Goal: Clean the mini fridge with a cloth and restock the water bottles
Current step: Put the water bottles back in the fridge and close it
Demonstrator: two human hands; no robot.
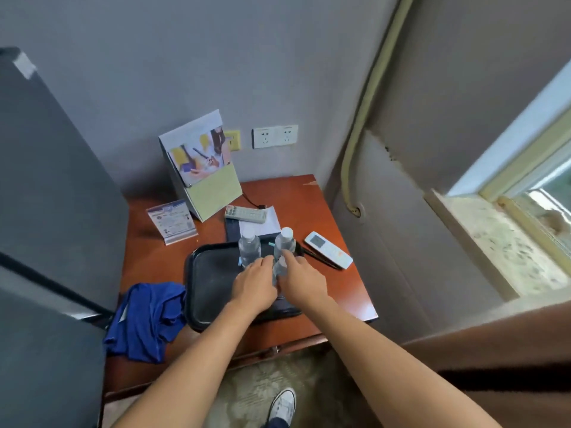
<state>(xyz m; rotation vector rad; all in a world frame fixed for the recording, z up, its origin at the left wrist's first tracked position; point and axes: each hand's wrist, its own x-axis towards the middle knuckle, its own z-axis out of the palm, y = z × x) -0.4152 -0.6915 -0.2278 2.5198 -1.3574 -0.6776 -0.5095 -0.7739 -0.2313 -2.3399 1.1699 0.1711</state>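
Three clear water bottles stand on a black tray (204,282) on a reddish-brown table. One bottle (248,249) is at the tray's far left, another (285,244) at its far right. A third bottle (279,270) stands nearer, between my two hands. My left hand (255,281) touches its left side and my right hand (301,278) wraps its right side. A crumpled blue cloth (148,319) lies on the table's left front corner. The dark grey mini fridge (52,211) stands at the left with its door shut.
Behind the tray lie a grey remote (246,213) on a white paper and a white remote (328,249) with a black pen. A standing brochure holder (200,168) and small acrylic sign (171,220) sit at the back. A window sill (494,242) is at right.
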